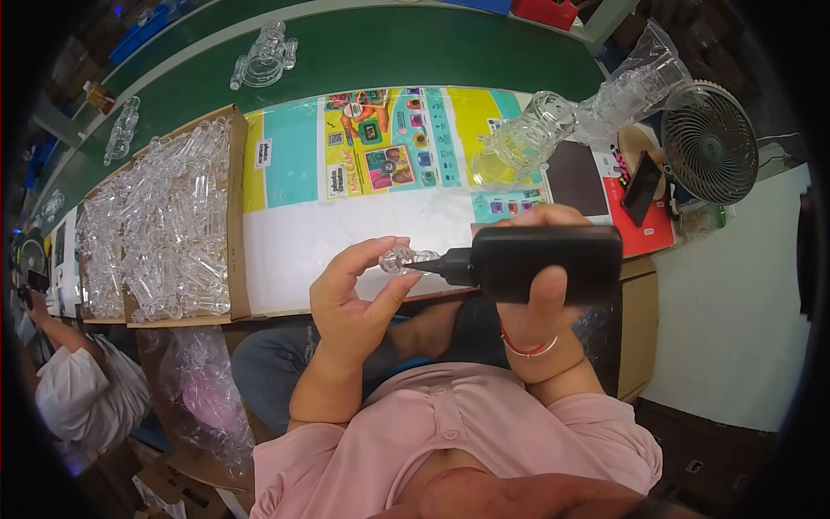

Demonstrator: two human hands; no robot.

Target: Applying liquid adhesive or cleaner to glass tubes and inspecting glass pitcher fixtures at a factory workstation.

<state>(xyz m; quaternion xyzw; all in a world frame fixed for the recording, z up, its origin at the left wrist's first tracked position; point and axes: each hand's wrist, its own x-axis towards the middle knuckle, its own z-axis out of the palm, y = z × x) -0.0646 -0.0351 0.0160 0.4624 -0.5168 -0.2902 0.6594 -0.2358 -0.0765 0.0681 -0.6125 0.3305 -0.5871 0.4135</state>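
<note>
My left hand point(359, 290) pinches a small clear plastic piece point(398, 259) between thumb and fingertips, above the front edge of the table. In my right hand point(546, 303) lies a black squeeze bottle point(549, 264), held sideways with the thumb across its near side. Its thin tapered nozzle point(441, 266) points left and its tip is at the clear piece. Whether the tip touches the piece or only overlaps it in view, I cannot tell. Part of my right hand's fingers is hidden behind the bottle.
A cardboard tray point(238, 216) full of clear plastic parts stands at the left. Larger clear assemblies point(527, 138) and a fan point(711, 143) are at the right, near a phone point(641, 189). Another clear assembly point(266, 56) sits on the green surface. A person point(86, 389) works at far left.
</note>
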